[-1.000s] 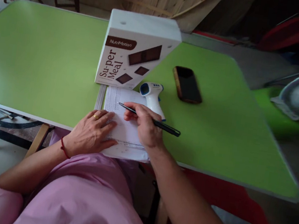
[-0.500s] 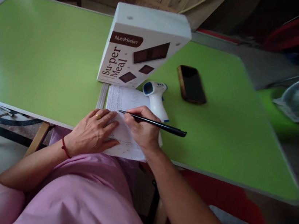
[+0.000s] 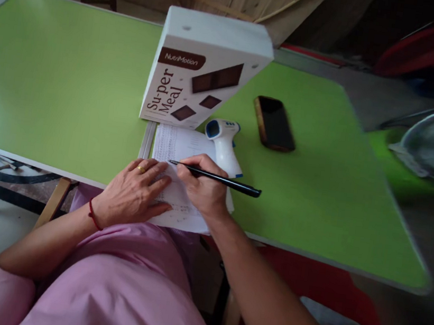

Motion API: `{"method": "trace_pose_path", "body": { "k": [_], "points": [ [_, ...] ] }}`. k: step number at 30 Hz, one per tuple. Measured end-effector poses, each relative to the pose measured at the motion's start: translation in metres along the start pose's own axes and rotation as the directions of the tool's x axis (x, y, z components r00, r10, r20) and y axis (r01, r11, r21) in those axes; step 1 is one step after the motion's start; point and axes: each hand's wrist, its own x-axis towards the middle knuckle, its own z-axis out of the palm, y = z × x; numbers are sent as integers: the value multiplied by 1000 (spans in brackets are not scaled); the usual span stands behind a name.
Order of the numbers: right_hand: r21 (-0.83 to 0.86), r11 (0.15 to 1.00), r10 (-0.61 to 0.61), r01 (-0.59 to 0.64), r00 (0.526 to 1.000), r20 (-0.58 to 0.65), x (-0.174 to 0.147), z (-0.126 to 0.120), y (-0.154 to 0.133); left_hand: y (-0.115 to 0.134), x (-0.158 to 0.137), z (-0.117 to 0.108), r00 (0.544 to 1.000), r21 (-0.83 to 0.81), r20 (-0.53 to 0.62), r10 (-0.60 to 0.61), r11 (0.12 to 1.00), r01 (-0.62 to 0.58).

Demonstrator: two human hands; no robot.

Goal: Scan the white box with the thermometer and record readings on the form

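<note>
My right hand (image 3: 202,188) has its fingers pinched together around the black pen (image 3: 218,177), thumb and forefinger closed near the tip, the barrel running out to the right over my knuckles. The tip sits on the printed sheet (image 3: 175,146), just left of my fingertips. To write well here, I judge I should keep the pinch low on the pen and the heel of the hand resting on the paper, so the lines stay inside the narrow rows.

My left hand (image 3: 135,189) lies flat on the near left part of the sheet, fingers spread a little and pressing down, holding nothing; that pressure should stop the paper sliding, since its near edge hangs over the rim of the green table (image 3: 51,87).

Just beyond my right knuckles a white and blue thermometer gun (image 3: 223,139) lies touching the sheet's right side. Farther off stands a tilted white box (image 3: 201,70), its lower edge meeting the sheet's far end. A dark phone (image 3: 274,123) lies to the right, apart from everything.
</note>
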Motion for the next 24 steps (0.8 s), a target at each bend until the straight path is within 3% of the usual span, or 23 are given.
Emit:
{"method": "trace_pose_path", "body": {
  "k": [15, 24],
  "points": [
    [9, 1000, -16, 16, 1000, -6, 0, 0, -1, 0, 0, 0, 1000, -6, 10, 0, 1000, 0],
    [1, 999, 42, -42, 998, -51, 0, 1, -1, 0, 0, -1, 1000, -5, 21, -12, 1000, 12]
  ]
}}
